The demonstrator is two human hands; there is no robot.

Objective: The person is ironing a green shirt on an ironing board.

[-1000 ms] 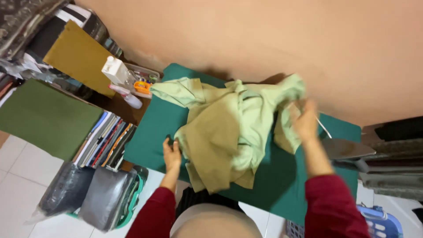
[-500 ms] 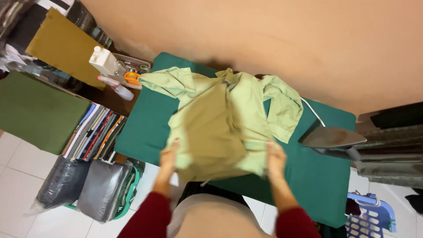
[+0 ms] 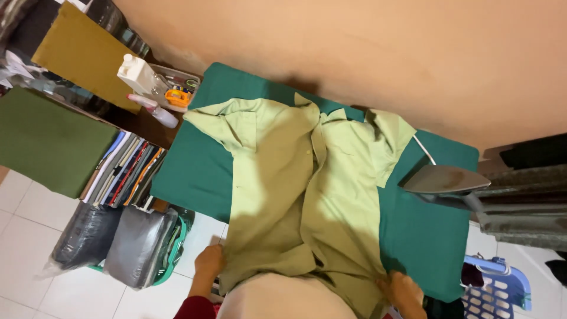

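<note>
The light green shirt (image 3: 307, 195) lies spread open on the green ironing board (image 3: 425, 236), collar at the far end. The left hand (image 3: 208, 263) and right hand (image 3: 404, 289) are wide apart, each pinching the near hem. The iron (image 3: 443, 180) rests on the right, and the shirt looks wrinkled and not ironed yet.

- Bare green ironing board (image 3: 195, 171) lies open to the left of the light green shirt (image 3: 307, 189).
- An iron (image 3: 446, 180) stands on the board's right side, near the shirt's sleeve.
- A white spray bottle (image 3: 142, 77) and clutter crowd the far left corner.
- Wall (image 3: 354, 47) closes the far edge.
</note>
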